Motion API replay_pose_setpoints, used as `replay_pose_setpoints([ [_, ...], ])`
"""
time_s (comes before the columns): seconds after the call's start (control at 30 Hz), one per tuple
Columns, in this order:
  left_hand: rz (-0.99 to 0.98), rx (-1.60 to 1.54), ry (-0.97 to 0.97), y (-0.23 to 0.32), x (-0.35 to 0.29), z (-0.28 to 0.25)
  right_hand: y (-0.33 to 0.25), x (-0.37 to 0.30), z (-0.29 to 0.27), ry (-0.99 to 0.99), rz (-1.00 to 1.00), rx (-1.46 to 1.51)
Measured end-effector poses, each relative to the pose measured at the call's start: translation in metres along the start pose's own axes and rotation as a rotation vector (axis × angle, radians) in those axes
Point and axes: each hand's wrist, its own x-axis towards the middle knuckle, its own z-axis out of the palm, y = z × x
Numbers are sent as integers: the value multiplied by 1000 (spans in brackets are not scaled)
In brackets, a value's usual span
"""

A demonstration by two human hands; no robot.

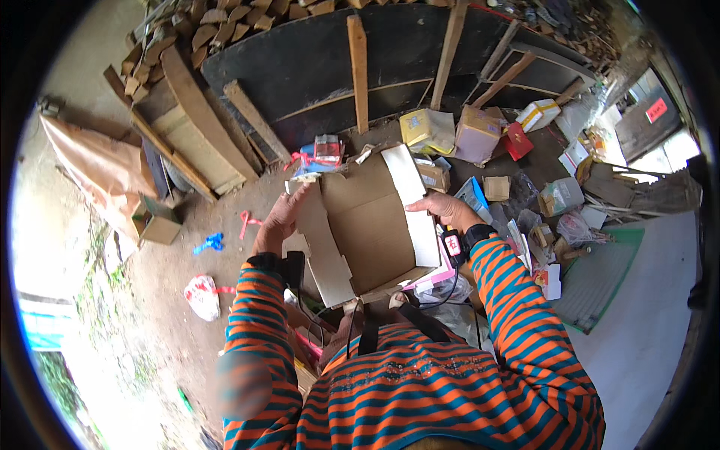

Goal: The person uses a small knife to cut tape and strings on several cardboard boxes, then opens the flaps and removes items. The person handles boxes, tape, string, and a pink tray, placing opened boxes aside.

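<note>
An open cardboard box, brown inside with pale flaps folded outward, is held up in front of my body. My left hand grips its left side near the far corner, with the fingers partly hidden behind the flap. On the other side my right hand is closed on the white right flap, thumb on top. The box's inside faces up and holds nothing that I can see. Dark bands with small devices sit on both wrists.
Beyond the box lie a yellow package, a larger carton and a red box. Plastic bags and small boxes crowd the right, beside a green-edged panel. Wooden planks lean at the back left; a blue scrap lies leftward.
</note>
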Motion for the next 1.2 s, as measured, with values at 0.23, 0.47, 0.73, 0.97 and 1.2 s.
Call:
replay_pose_setpoints([
  [0.23,-3,219,417,-55,2,-24,2,18,19,38,-4,-129],
  [0.47,-23,444,1114,-104,-5,7,16,38,54,201,-162,-317],
  [0.73,158,22,1087,-81,-25,20,46,39,34,139,-146,-252],
  [0.97,159,476,1120,-100,-35,38,77,46,12,95,-118,-193],
  [1.2,389,665,1191,-111,-79,76,100,95,-2,727,-175,110],
])
